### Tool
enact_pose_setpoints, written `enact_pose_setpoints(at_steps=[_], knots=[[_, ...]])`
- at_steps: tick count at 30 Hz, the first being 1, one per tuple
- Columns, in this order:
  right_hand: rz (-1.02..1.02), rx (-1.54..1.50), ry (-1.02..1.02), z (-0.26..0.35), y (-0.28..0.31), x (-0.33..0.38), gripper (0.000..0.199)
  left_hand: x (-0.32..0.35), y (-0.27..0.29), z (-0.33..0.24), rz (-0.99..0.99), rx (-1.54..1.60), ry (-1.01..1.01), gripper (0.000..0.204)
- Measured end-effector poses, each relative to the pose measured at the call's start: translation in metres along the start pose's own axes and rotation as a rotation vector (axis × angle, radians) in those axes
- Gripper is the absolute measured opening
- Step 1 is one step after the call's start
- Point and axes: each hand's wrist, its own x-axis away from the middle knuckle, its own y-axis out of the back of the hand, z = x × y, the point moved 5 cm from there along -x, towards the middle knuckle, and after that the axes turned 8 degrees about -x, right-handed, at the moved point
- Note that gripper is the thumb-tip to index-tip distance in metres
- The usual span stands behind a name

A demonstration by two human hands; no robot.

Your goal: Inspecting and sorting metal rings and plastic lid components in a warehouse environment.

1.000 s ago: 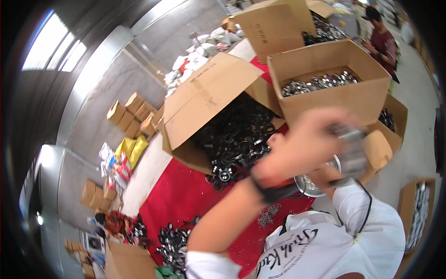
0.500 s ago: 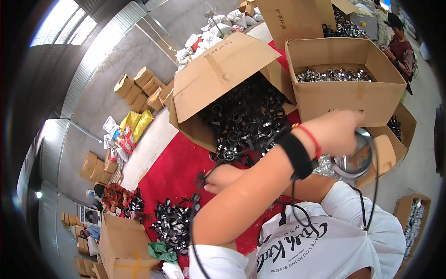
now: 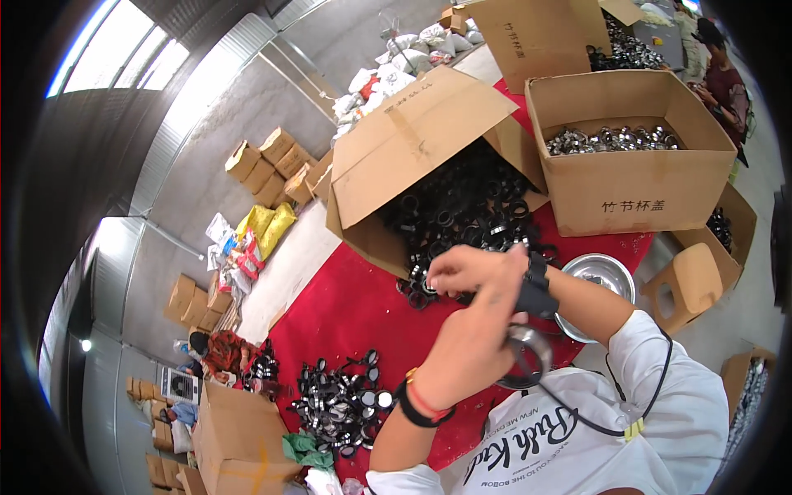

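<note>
My left hand, with a red cord and black band at its wrist, is closed and slightly blurred. A shiny black-and-silver ring-shaped piece shows at its fingers. Just beyond it, my right hand, black band on the wrist, has bent fingers at the near edge of a heap of black-and-silver ring-shaped pieces. What its fingertips grip is too small to make out. The heap spills from a tipped cardboard box. A metal bowl stands right of my right wrist, partly hidden by my forearm.
A second pile of ring-shaped pieces lies on the red cloth. An open carton of shiny parts stands at right, with a tan plastic stool nearby. People sit at lower left; another person is far right.
My left hand has come back from over the bowl to beside my right hand, with a ring-shaped piece at its fingers. The crossed arms have parted, and the right hand now shows.
</note>
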Motion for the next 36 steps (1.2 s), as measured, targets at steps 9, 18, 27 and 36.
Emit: enact_pose_setpoints(at_steps=[9,18,27,36], knots=[[-0.268,-1.118,0.041,0.005,0.027,0.005,0.016,0.065,-0.092,0.094,-0.402,0.625,0.533,0.014],[-0.702,-0.767,-0.057,-0.039,0.012,0.010,0.013,0.047,-0.133,0.084,-0.083,0.573,0.611,0.018],[-0.509,-0.476,-0.254,-0.118,-0.041,0.034,0.017,0.067,-0.116,0.061,-0.256,-0.167,0.266,0.025],[-0.207,-1.583,-0.307,-0.192,-0.146,0.077,0.011,0.074,-0.110,0.056,0.119,-0.347,-0.141,0.064]])
